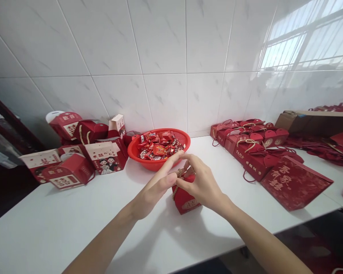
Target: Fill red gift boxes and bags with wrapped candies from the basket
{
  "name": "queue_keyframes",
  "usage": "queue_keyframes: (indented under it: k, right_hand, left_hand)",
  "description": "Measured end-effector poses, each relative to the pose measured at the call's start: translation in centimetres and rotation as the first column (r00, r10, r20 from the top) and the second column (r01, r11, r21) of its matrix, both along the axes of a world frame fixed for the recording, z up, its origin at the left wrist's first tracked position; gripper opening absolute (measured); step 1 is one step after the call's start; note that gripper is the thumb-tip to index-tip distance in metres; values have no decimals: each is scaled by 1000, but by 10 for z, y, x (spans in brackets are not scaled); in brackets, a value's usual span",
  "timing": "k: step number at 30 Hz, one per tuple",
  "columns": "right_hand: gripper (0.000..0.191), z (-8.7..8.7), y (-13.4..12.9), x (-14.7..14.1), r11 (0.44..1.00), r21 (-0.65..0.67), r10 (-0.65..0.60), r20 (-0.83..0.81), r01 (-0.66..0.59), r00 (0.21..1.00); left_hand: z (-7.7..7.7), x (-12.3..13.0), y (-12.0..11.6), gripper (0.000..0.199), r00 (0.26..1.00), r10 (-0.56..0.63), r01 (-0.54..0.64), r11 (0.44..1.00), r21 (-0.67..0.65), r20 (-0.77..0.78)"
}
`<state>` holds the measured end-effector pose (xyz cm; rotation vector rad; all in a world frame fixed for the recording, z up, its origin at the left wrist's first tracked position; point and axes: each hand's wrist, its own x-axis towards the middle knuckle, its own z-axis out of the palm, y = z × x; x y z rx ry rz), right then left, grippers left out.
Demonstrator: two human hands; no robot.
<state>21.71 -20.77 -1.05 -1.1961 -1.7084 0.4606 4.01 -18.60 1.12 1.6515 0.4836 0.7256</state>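
Note:
A small red gift box [186, 201] with a pale printed emblem stands upright on the white table in front of me. A twisted gold cord [175, 192] runs down its side and up to its top. Both hands meet over the box top. My left hand [157, 187] has its fingers stretched forward and its thumb bent in against the cord. From the other side, my right hand [198, 179] curls its fingers and thumb in a pinch at the cord. The fingers hide most of the box top, including where the cord ends.
Behind the box, a red plastic basket [185, 141] holds wrapped candies [160, 146]. Red and cream gift boxes [105, 156] cluster at the left. Rows of corded red boxes [246, 148] and a larger red box [295, 182] stand right, before a brown carton [303, 123]. A tiled wall [165, 91] bounds the back.

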Motion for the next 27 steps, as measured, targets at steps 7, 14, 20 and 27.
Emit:
queue_keyframes:
  k: [7, 14, 20, 27]
  right_hand:
    - [41, 8, 0, 2, 998, -54, 13, 1, -13, 1000]
    - [45, 7, -1, -3, 995, -67, 67, -47, -70, 997]
    - [44, 1, 0, -4, 999, -27, 35, -41, -36, 999]
    - [23, 6, -1, 11, 991, 100, -72, -175, 90, 982]
  left_hand:
    - [4, -1, -2, 86, 995, 92, -95, 993, 77, 40]
    - [2, 2, -4, 87, 999, 33, -35, 997, 73, 19]
    - [5, 2, -9, 93, 999, 19, -16, 997, 73, -46]
    - [3, 6, -12, 72, 982, 163, -136, 959, 247, -94]
